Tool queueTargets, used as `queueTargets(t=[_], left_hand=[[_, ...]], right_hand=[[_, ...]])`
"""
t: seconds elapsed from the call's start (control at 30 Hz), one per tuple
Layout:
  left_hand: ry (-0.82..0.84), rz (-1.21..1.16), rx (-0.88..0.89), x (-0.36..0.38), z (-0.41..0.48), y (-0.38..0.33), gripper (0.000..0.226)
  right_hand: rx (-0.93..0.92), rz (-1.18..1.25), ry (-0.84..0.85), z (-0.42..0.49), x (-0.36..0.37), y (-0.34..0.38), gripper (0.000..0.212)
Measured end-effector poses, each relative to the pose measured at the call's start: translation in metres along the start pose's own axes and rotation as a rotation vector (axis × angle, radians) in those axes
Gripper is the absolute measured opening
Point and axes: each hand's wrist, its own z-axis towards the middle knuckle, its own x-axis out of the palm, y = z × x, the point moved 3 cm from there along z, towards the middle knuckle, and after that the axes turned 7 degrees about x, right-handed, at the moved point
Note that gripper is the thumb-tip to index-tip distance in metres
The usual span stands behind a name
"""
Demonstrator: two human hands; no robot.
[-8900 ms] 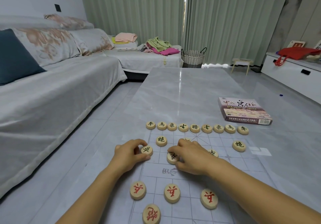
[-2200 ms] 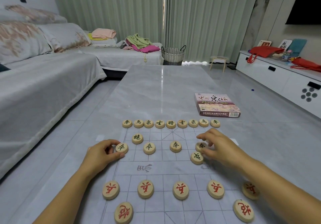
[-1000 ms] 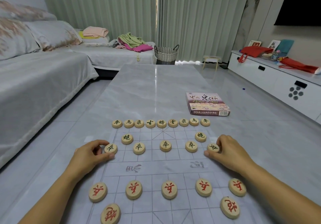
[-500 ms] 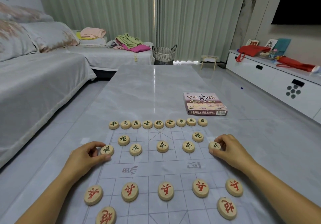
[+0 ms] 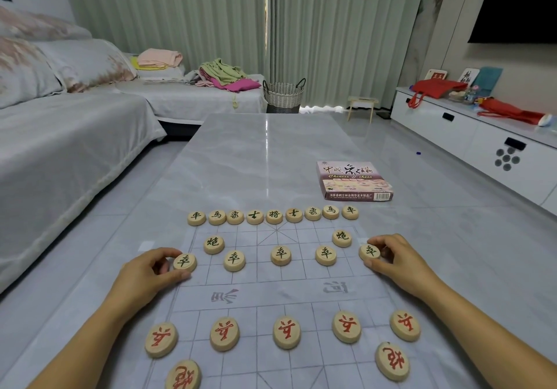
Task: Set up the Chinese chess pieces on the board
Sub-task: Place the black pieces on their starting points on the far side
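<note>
The left hand (image 5: 147,272) is pinching the leftmost dark-inked soldier piece (image 5: 184,262) and the right hand (image 5: 402,263) is pinching the rightmost dark-inked soldier piece (image 5: 369,251), both likely being squared onto the edge intersections of the thin board (image 5: 271,296) lying on the tabletop (image 5: 256,153).

far pieces (image 5: 274,216): dark marks | near pieces (image 5: 286,332): red marks | board (image 5: 271,296): grey grid

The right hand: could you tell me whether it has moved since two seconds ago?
Yes: the right hand moved rightward, beyond the back row's last piece.
</note>
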Motion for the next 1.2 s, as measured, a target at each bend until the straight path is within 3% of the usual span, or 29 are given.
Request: queueTargets(t=[1.2], left_hand=[[-0.013, 0.019, -0.017, 0.0012, 0.0017, 0.0003, 0.033]], right_hand=[[-0.008, 0.009, -0.007, 0.0002, 0.001, -0.0006, 0.034]])
